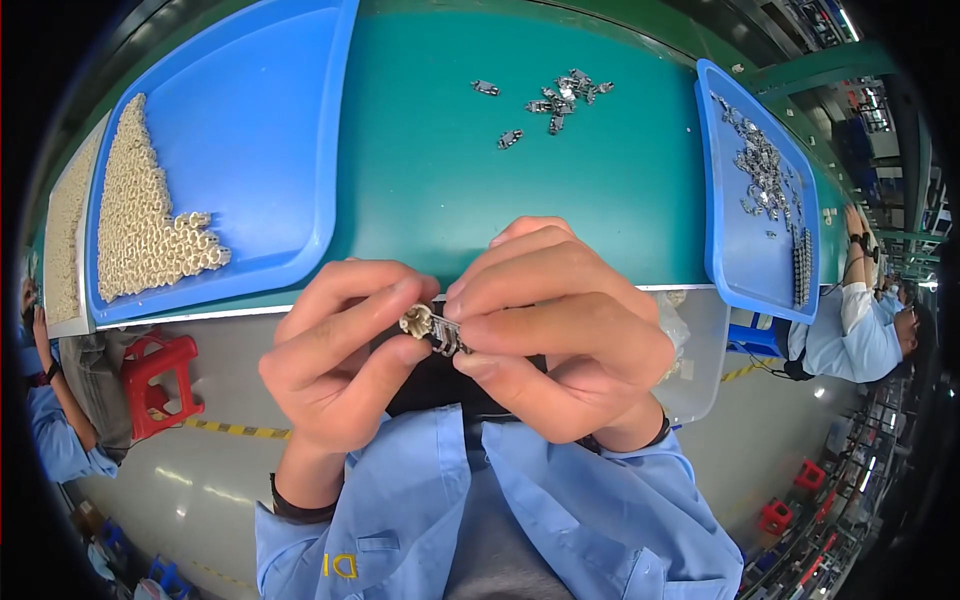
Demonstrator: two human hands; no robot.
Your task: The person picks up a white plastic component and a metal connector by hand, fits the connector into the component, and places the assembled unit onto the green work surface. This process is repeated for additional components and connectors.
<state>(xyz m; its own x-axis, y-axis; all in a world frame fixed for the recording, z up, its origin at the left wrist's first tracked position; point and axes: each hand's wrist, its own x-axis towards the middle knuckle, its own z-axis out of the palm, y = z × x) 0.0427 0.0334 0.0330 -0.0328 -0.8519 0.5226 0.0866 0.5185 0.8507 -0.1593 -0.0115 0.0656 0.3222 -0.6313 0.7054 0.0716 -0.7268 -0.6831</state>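
Two blue trays sit on our green bench: the left blue tray [250,120] at the upper left of the frame, the right blue tray [722,180] at the upper right. On the left one lies a dense heap of cream-coloured parts [140,225], too many for us to count; a pale tray [62,240] at the far left edge carries more of the same. The right one holds a scatter of small grey metal pieces [765,175], also beyond counting. Between the trays, at the upper middle, we count roughly ten loose metal clips [560,95] on the green bench top [430,170], most in one cluster and two or three lying apart from it.

Below the bench edge we see a grey floor with yellow tape lines, one red stool [155,380] at the lower left and smaller red stools at the lower right. A person in a light blue coat [860,335] sits at the right edge, and another blue sleeve [50,420] shows at the left.

In the centre of the frame, in front of the bench edge, our left hand [340,365] and right hand [560,340] meet. Left thumb and forefinger are pinched on one cream part [416,320]; right thumb and forefinger are clamped on one grey metal clip [448,338], which touches the cream part.
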